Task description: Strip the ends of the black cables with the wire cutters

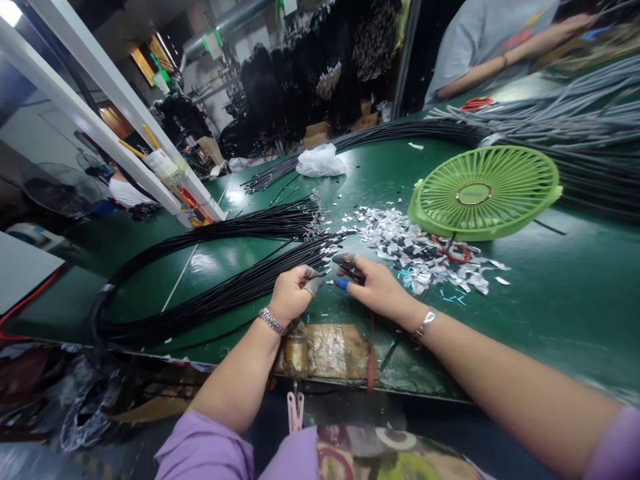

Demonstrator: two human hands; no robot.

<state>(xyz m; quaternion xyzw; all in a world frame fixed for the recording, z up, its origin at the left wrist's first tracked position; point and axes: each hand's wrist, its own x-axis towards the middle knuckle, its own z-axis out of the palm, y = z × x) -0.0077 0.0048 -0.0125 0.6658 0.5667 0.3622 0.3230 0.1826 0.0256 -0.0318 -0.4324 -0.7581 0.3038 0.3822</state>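
Note:
Fingertip covers are on both my hands. My left hand (291, 293) pinches the end of a black cable between thumb and forefinger; its short tip pokes out to the right. Just across a small gap, my right hand (375, 283) has its fingers curled around something dark and thin that I cannot make out. A blue cover sits on one of its fingers. Behind and left of my hands lies a looped bundle of black cables (240, 283), with stripped, silvery ends (315, 223) pointing towards the right hand.
A pile of foil scraps (395, 240) lies beyond my right hand, beside a green fan (520, 200). A plastic bag (320, 162) and grey cables (565, 113) are farther back. A taped board (335, 350) sits at the table's near edge. Another person (480, 53) works across the table.

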